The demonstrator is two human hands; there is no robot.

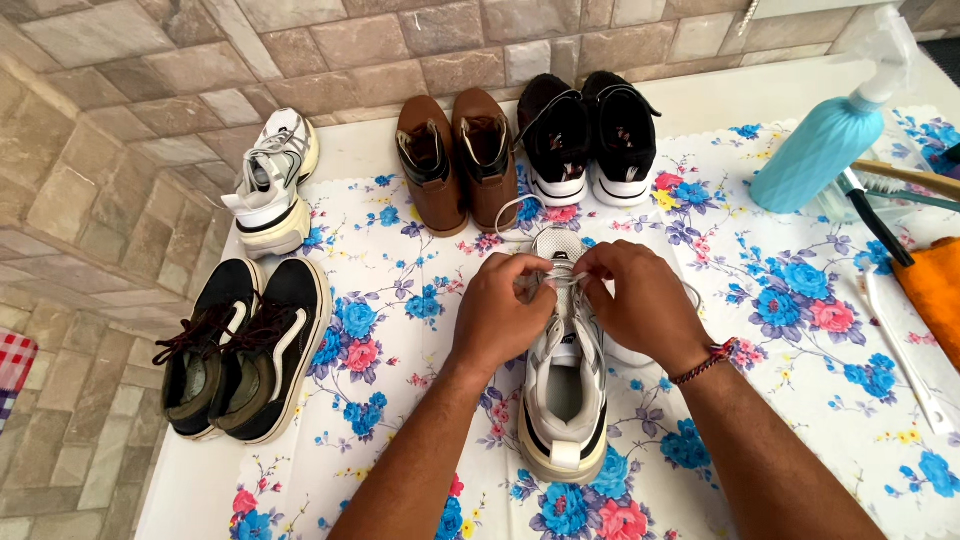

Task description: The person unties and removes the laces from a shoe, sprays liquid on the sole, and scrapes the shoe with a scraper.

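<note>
Sneaker (563, 400), grey-white, lies on the floral cloth (800, 330) directly under both hands; heel nearest the wearer, toe pointing away toward the brown boots (458, 160). Long axis runs near-far, nearly straight up the view.

Left hand (497, 318): fingers curled together, tips pinched on the white lace (560, 276) at the upper eyelets. Right hand (636, 300): fingers likewise closed, pinching lace from the other side. The two sets of fingertips almost meet over the tongue. A loop of lace trails beyond the fingertips, toward the boots.

Handling, judged: shoe looks light, upper soft and yielding, sole thick and stiffer. Lace is thin, limp and likely to slip unless pinched close to the eyelet. Best hold for the shoe itself would be the heel collar or the sole sides, below the wrists.

Nearby: black shoes (590, 135) past the fingertips, dark sneakers (245, 345) left of the left hand, blue spray bottle (825, 145) far right.
</note>
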